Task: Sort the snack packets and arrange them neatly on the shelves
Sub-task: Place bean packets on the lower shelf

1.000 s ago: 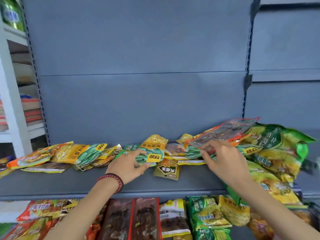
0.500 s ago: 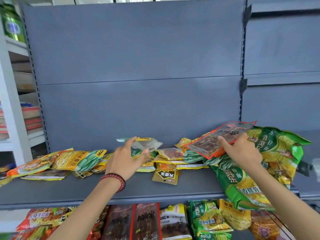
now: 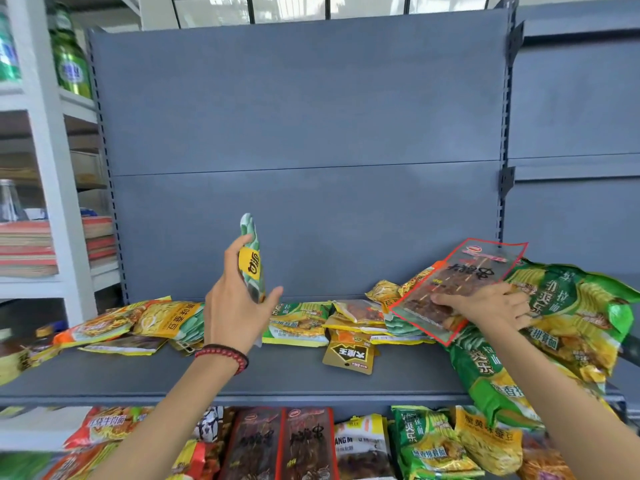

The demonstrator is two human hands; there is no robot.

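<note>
My left hand (image 3: 235, 303) holds a small green-and-yellow snack packet (image 3: 251, 258) upright above the grey shelf (image 3: 242, 379), pinched between thumb and fingers. My right hand (image 3: 491, 306) grips a clear red-edged packet of dark skewers (image 3: 453, 285) at its lower part, lifted over the pile at the right. Mixed yellow and green packets (image 3: 298, 320) lie in a row along the back of the shelf. A small gold-and-black packet (image 3: 349, 356) lies in front of them.
Large green noodle bags (image 3: 568, 306) are heaped at the shelf's right end and hang over its edge. The lower shelf holds red skewer packets (image 3: 277, 445) and green-yellow packets (image 3: 429, 445). A white rack with green cans (image 3: 71, 67) stands at the left.
My left hand has lifted the green-and-yellow packet off the row and turned it upright. My right hand has raised the skewer packet and slid right along it.
</note>
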